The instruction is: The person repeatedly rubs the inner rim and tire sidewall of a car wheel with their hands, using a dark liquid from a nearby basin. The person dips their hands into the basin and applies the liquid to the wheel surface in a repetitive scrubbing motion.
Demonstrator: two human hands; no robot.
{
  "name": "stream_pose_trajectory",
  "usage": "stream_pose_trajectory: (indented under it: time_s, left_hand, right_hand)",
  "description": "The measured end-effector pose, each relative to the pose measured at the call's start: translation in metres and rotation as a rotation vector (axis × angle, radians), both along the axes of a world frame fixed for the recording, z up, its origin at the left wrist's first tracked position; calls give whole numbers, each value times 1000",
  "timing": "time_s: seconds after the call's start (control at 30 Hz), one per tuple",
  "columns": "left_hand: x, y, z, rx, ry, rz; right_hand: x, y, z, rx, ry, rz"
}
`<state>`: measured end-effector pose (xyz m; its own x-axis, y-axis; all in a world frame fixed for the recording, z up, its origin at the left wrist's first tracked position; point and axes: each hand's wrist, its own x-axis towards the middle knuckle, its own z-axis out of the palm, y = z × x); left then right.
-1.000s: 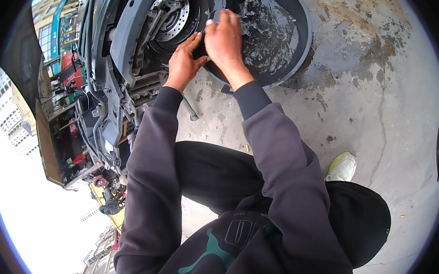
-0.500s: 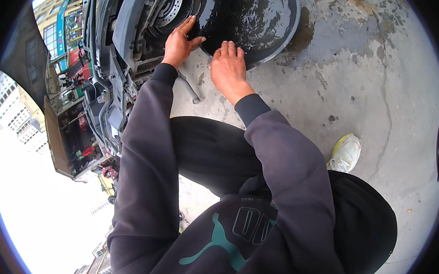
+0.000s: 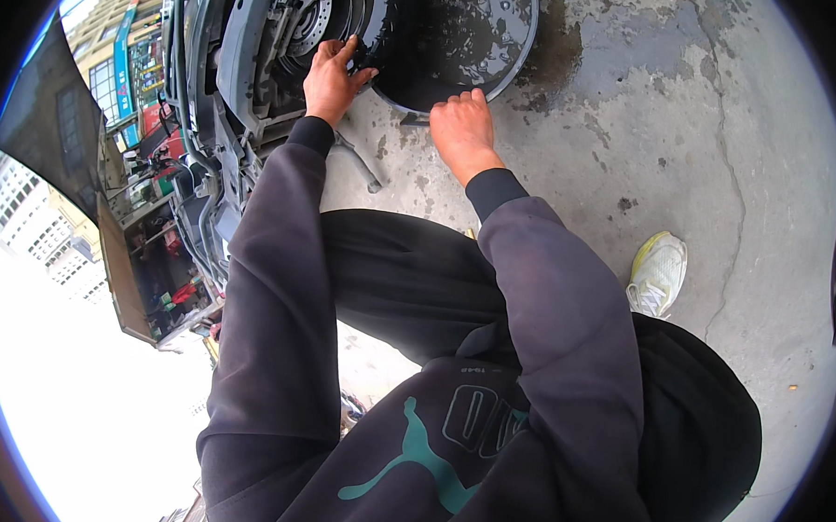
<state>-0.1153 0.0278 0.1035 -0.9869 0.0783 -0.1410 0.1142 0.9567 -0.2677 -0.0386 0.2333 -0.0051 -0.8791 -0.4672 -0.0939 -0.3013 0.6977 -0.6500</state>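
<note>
A scooter's wheel with a black tyre (image 3: 376, 26) stands at the top, its wet side meeting the water in a dark round basin (image 3: 531, 44). My left hand (image 3: 330, 85) is on the near part of the tyre, fingers bent around it and thumb held apart. At the basin's near edge my right hand (image 3: 464, 130) has its fingers curled over the rim. Left of the tyre, a perforated brake disc (image 3: 312, 28) shows inside the wheel. The water is rippled; what lies beneath it cannot be made out.
The scooter's grey body (image 3: 245, 57) fills the upper left, with a metal stand leg (image 3: 359, 165) reaching toward me. Wet patches mark the cracked concrete floor (image 3: 618, 167). My white shoe (image 3: 658, 271) is at the right. An open-sided cart (image 3: 161, 278) stands farther left.
My right hand has moved right along the basin's near edge, its fingers now more curled. My left hand's fingers have bent more on the tyre. The basin appears shifted slightly left in view.
</note>
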Motion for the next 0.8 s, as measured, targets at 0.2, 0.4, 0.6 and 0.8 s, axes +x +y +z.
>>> stream_pose_trajectory:
  time_s: [0.2,0.4,0.6,0.8]
  left_hand:
    - [16,16,-14,-188,-45,4]
    - [30,31,-20,-347,-345,-151]
    - [31,22,-13,-161,-372,57]
    - [33,29,-28,-289,-304,26]
  right_hand:
    - [1,-2,2,-23,-22,10]
    - [-2,0,2,-24,-79,27]
    - [0,-3,-1,-44,-22,18]
    - [2,-6,-1,-32,12,3]
